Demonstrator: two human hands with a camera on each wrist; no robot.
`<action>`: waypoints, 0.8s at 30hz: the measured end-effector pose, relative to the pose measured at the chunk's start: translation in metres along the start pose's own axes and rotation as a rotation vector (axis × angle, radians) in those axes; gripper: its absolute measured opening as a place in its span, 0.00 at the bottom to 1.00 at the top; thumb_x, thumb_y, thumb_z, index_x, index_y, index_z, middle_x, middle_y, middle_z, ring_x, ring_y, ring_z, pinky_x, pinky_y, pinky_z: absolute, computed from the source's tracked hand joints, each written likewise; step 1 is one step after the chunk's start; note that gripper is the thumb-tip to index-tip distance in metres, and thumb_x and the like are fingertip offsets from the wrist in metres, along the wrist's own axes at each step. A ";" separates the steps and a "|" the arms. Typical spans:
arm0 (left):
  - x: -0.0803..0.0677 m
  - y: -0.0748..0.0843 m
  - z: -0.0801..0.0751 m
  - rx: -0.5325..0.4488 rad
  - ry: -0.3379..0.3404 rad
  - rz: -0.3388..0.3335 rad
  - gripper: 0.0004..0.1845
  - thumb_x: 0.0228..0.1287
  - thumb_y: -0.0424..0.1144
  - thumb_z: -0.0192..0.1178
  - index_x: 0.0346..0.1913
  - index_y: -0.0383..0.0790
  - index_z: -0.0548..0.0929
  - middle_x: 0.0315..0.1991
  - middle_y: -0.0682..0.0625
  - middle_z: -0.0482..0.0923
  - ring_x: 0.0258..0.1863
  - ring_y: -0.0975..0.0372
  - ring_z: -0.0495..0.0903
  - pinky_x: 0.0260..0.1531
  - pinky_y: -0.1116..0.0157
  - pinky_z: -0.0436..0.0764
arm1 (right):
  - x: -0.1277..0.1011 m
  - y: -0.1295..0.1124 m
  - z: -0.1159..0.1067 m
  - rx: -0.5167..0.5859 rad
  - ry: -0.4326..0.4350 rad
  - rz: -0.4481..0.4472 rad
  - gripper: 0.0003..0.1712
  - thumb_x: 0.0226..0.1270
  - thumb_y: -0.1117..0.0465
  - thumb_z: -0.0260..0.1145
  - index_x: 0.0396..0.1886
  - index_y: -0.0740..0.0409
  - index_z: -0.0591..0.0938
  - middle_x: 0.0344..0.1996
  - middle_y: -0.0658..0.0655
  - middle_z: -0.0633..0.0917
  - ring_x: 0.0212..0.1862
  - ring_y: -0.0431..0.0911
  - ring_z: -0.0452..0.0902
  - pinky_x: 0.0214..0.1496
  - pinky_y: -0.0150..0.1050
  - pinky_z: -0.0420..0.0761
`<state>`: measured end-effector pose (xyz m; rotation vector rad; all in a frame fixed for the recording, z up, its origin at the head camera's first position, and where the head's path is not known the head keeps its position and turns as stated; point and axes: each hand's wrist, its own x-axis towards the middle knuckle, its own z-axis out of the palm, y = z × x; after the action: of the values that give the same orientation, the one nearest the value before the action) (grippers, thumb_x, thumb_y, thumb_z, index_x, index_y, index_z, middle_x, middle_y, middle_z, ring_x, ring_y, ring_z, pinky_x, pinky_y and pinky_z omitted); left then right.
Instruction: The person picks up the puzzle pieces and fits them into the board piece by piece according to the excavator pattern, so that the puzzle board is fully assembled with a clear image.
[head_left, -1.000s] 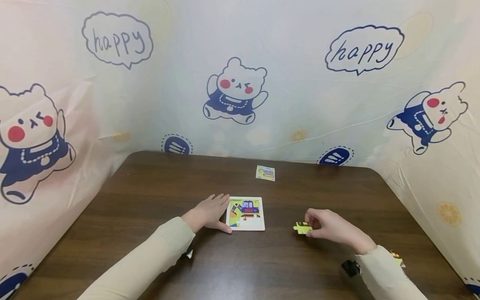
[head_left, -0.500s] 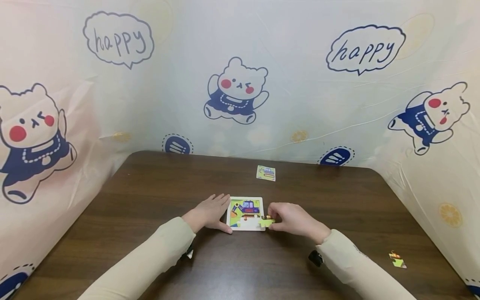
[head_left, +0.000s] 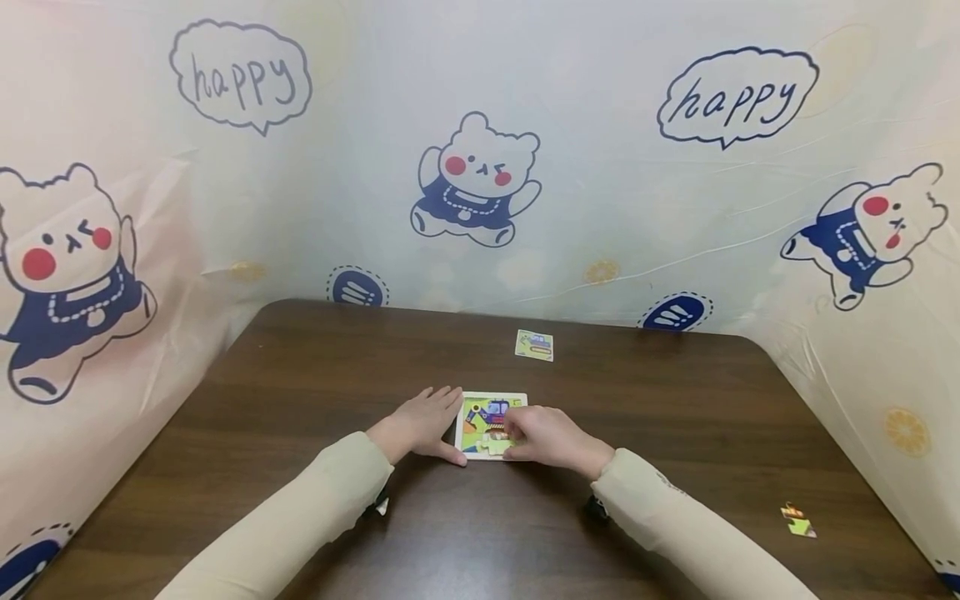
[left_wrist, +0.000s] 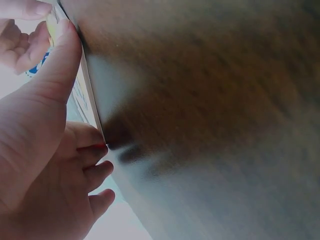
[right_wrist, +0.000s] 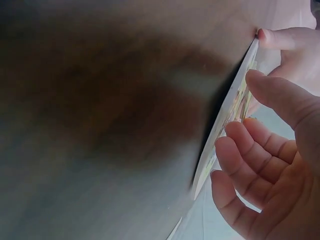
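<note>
A square white-rimmed puzzle tray [head_left: 517,395] with a blue and purple digger picture lies mid-table. My left hand [head_left: 422,427] rests along its left edge, fingers spread and thumb at the near corner. Over the tray's right side, my right hand [head_left: 553,437] pinches a yellow-green jigsaw piece [head_left: 495,447] above the lower part of the picture. In the right wrist view, the thumb and fingertips of my right hand [right_wrist: 272,155] are close to the tray's surface. The left wrist view has my left thumb [left_wrist: 62,62] against the tray's edge; the held piece is partly hidden.
One loose jigsaw piece [head_left: 798,520], green and orange, lies at the right of the brown table [head_left: 645,367]. A small card [head_left: 535,345] with a similar digger picture lies behind the tray. A printed cloth [head_left: 600,208] surrounds the table's back and sides.
From the table to the right of the tray, my right hand has moved left with the jigsaw piece and is now over the tray. My left hand has stayed at the tray's left edge.
</note>
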<state>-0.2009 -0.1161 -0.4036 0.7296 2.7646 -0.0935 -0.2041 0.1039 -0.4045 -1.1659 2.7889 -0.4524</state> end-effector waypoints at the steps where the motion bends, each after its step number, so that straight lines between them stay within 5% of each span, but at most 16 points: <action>1: 0.000 0.000 0.000 -0.004 0.002 0.000 0.56 0.46 0.71 0.56 0.69 0.32 0.57 0.70 0.42 0.52 0.68 0.52 0.50 0.65 0.55 0.50 | 0.001 -0.001 0.000 0.001 -0.004 0.003 0.15 0.49 0.54 0.74 0.28 0.52 0.75 0.18 0.44 0.72 0.22 0.38 0.66 0.24 0.32 0.68; 10: -0.003 0.000 -0.002 -0.014 0.007 0.014 0.55 0.47 0.70 0.57 0.69 0.31 0.57 0.70 0.42 0.52 0.68 0.52 0.50 0.65 0.54 0.51 | 0.008 -0.001 0.005 0.022 -0.014 0.015 0.17 0.47 0.53 0.75 0.28 0.52 0.75 0.17 0.43 0.70 0.22 0.37 0.66 0.23 0.31 0.67; 19: -0.004 0.001 -0.004 -0.028 0.010 0.013 0.55 0.47 0.69 0.57 0.68 0.31 0.58 0.69 0.42 0.53 0.68 0.52 0.51 0.65 0.55 0.51 | 0.007 -0.002 0.002 0.050 -0.053 -0.078 0.10 0.54 0.59 0.70 0.37 0.51 0.85 0.30 0.43 0.80 0.29 0.37 0.69 0.28 0.30 0.70; 24: -0.003 0.000 -0.004 -0.041 -0.002 0.014 0.55 0.47 0.70 0.57 0.68 0.31 0.57 0.69 0.42 0.52 0.68 0.52 0.50 0.65 0.56 0.50 | 0.007 -0.003 0.001 0.027 -0.053 -0.092 0.08 0.55 0.59 0.70 0.36 0.51 0.85 0.29 0.43 0.79 0.30 0.36 0.69 0.29 0.30 0.71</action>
<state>-0.1995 -0.1168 -0.3992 0.7372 2.7512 -0.0346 -0.2070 0.0963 -0.4047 -1.2852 2.6850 -0.4579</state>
